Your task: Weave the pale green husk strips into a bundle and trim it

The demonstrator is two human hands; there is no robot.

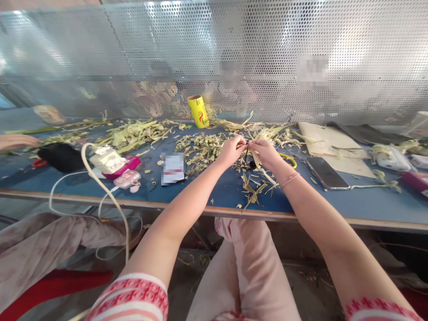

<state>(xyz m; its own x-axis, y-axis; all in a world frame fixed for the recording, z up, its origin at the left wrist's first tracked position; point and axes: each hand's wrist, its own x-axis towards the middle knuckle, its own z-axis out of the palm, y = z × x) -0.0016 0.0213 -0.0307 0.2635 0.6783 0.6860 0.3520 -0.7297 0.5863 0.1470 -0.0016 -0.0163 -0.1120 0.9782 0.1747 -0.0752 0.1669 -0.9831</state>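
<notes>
My left hand (230, 151) and my right hand (265, 152) meet above the blue table, fingers closed in a pinch. A small piece of plant seems to be between the fingertips, mostly hidden by them. From the right hand hangs a pale dried plant strip (257, 159). Below the hands lies a heap of short dried plant pieces (205, 149), pale green and tan. Longer strips (252, 194) are scattered closer to the table edge. A yellow loop (290, 160), perhaps a tool handle, shows beside the right hand.
Behind the table (364, 203) rises a perforated metal panel (261, 40). A yellow tube (198, 111) stands near it. Right: a phone (327, 173) and cardboard (329, 138). Left: a power strip (109, 160) with cables, a black pouch (60, 157), another person's hand (18, 141).
</notes>
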